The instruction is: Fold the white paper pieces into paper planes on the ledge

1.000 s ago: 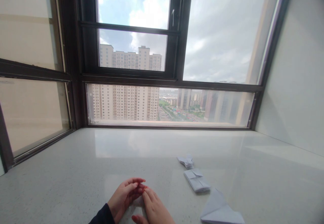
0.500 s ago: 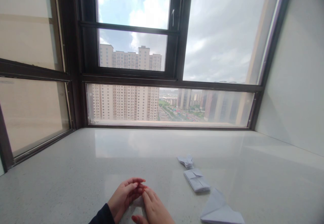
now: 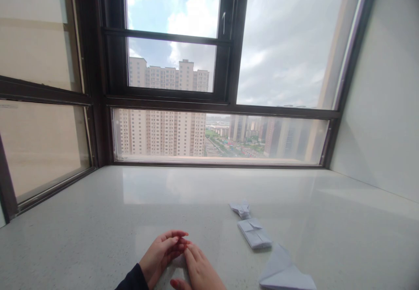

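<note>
My left hand (image 3: 163, 253) rests low in the view with its fingers loosely curved and nothing seen in them. My right hand (image 3: 202, 267) lies beside it, palm down, its thumb spread away from the fingers. The fingertips of the two hands meet or overlap, leaving a gap between the palms where the pale surface (image 3: 78, 246) shows. To the right are folded white papers: a small pointed piece (image 3: 241, 209), a flat squarish piece (image 3: 255, 233) and a larger triangular piece (image 3: 284, 270). Neither hand touches them.
A dark-framed window (image 3: 170, 102) stands behind the surface, with tall buildings outside. Another window pane (image 3: 46, 146) closes off the left side. A white wall (image 3: 382, 119) rises on the right.
</note>
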`<state>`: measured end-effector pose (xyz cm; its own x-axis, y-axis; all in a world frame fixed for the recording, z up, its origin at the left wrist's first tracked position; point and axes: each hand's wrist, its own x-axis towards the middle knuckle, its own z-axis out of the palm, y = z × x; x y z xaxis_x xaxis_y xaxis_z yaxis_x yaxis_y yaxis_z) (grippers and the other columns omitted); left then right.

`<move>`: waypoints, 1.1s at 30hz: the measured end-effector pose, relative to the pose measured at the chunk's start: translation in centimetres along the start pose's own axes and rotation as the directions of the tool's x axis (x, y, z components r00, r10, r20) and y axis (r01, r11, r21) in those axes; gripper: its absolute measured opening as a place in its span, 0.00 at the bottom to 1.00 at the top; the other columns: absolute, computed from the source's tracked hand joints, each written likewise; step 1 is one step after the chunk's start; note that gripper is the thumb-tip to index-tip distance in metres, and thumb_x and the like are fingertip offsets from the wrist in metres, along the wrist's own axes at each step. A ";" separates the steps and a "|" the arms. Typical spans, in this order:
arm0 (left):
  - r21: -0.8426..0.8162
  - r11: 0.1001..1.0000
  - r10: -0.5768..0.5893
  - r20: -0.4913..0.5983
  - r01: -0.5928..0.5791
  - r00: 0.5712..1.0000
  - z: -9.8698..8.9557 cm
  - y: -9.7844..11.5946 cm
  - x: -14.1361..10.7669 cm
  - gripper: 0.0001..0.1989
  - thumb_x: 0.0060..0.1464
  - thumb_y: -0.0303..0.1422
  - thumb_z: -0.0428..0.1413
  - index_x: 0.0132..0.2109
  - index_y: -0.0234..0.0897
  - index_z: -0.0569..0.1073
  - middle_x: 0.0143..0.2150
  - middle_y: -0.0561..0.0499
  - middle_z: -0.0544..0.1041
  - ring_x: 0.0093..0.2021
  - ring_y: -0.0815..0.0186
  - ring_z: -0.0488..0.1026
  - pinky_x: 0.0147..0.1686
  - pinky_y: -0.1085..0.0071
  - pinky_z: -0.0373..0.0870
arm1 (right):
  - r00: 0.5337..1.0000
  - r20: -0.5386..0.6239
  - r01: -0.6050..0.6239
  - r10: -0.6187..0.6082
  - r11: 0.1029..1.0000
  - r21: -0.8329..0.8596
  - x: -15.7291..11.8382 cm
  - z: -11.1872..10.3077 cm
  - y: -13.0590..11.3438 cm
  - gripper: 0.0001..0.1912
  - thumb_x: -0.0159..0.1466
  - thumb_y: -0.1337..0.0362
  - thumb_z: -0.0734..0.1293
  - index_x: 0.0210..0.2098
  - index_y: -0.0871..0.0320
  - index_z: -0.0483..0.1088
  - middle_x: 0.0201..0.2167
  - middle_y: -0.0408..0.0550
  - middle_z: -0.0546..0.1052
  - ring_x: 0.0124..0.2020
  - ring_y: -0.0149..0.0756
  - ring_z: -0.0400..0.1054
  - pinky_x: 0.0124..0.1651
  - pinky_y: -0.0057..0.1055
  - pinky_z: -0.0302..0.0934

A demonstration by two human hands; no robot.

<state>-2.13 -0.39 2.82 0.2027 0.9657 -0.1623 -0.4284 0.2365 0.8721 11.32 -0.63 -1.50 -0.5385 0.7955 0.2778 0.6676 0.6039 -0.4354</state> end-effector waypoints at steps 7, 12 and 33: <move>0.005 1.000 0.000 0.003 0.000 1.000 0.1 0.0 0.0 0.09 0.38 0.28 0.58 0.32 0.31 0.74 0.29 0.44 0.78 0.30 0.66 0.73 0.37 0.72 0.66 | 1.000 0.021 -0.022 0.022 1.000 0.006 0.0 -0.1 -0.2 0.36 0.51 0.52 0.65 0.51 0.71 0.58 0.50 0.61 0.64 0.54 0.47 0.52 0.55 0.36 0.47; -0.004 1.000 -0.009 -0.011 0.009 1.000 0.2 0.2 -0.2 0.08 0.39 0.28 0.57 0.31 0.31 0.74 0.29 0.45 0.78 0.30 0.66 0.73 0.37 0.72 0.66 | 1.000 0.006 -0.008 0.008 1.000 -0.008 0.0 -0.1 -0.1 0.35 0.51 0.52 0.65 0.52 0.69 0.58 0.50 0.60 0.64 0.53 0.47 0.53 0.55 0.38 0.48; 0.000 1.000 0.000 -0.017 0.000 1.000 0.3 0.1 -0.2 0.08 0.39 0.28 0.57 0.31 0.31 0.74 0.29 0.45 0.77 0.29 0.66 0.73 0.36 0.72 0.66 | 1.000 -0.006 -0.002 0.002 1.000 -0.010 0.0 0.1 0.0 0.36 0.50 0.52 0.66 0.52 0.68 0.58 0.50 0.60 0.65 0.53 0.47 0.53 0.55 0.38 0.48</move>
<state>-1.97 -0.59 3.04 0.1874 0.9675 -0.1701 -0.4286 0.2363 0.8720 11.30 -0.61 -1.56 -0.5338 0.7971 0.2823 0.6738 0.6027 -0.4276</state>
